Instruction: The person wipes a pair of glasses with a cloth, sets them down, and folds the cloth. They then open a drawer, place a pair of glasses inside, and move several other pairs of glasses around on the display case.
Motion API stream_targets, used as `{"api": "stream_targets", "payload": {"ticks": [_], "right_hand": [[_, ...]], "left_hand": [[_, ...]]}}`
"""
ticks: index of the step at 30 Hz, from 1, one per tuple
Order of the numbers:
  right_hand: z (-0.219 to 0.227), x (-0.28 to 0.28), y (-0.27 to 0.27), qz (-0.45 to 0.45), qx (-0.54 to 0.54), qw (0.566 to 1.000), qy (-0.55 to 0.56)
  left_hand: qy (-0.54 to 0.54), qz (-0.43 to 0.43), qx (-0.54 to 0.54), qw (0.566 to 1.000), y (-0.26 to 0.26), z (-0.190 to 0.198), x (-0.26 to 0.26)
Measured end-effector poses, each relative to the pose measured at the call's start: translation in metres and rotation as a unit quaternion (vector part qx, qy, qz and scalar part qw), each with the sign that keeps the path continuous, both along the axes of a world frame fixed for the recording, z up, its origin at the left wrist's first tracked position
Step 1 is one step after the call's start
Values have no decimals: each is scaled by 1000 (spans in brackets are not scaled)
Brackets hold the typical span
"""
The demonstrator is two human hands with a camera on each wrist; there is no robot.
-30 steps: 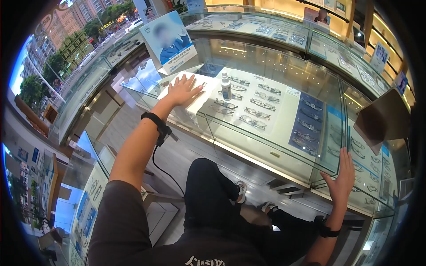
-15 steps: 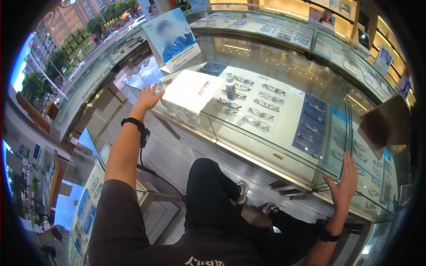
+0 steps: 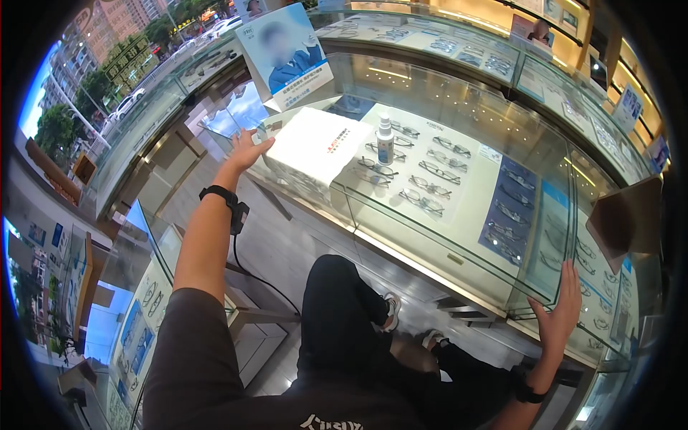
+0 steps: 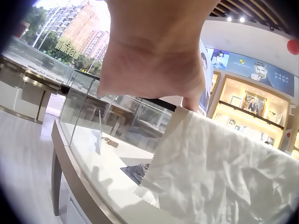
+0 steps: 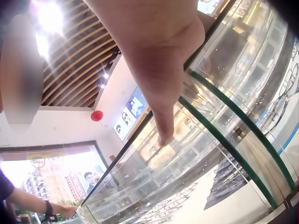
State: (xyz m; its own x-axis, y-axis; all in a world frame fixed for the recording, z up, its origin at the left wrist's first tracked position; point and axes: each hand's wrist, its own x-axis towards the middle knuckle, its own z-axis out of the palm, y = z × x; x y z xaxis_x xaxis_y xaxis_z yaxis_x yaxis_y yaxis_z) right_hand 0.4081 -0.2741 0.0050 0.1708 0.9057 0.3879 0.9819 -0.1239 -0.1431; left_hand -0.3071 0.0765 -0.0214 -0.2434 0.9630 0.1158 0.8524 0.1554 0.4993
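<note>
The right hand (image 3: 559,308) lies along the edge of the transparent glass display bench (image 3: 416,247), fingers straight and close together; leaning hard could strain the pane. The left hand (image 3: 247,152), fingers loosely spread, is beside the white zigzag-edged cloth (image 3: 312,147) draped over the front; snagging could drag it off. Sweeping carelessly might topple the upright white spray bottle (image 3: 385,140) just beside it.

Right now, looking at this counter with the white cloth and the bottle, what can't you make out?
- Left grip: left wrist view, most fingers hidden by its own palm.
- Right grip: right wrist view, fingers beyond the thumb hidden by the palm.
- White cloth: left wrist view, cut off by the right edge.
- Bottle: head view, label print too small.
</note>
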Motion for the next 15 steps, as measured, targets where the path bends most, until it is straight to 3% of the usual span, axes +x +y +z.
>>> {"api": "stream_targets", "payload": {"ticks": [15], "right_hand": [[-6, 5, 1, 2, -3, 1000, -13]], "left_hand": [[-17, -45, 25, 999, -8, 5, 5]]}}
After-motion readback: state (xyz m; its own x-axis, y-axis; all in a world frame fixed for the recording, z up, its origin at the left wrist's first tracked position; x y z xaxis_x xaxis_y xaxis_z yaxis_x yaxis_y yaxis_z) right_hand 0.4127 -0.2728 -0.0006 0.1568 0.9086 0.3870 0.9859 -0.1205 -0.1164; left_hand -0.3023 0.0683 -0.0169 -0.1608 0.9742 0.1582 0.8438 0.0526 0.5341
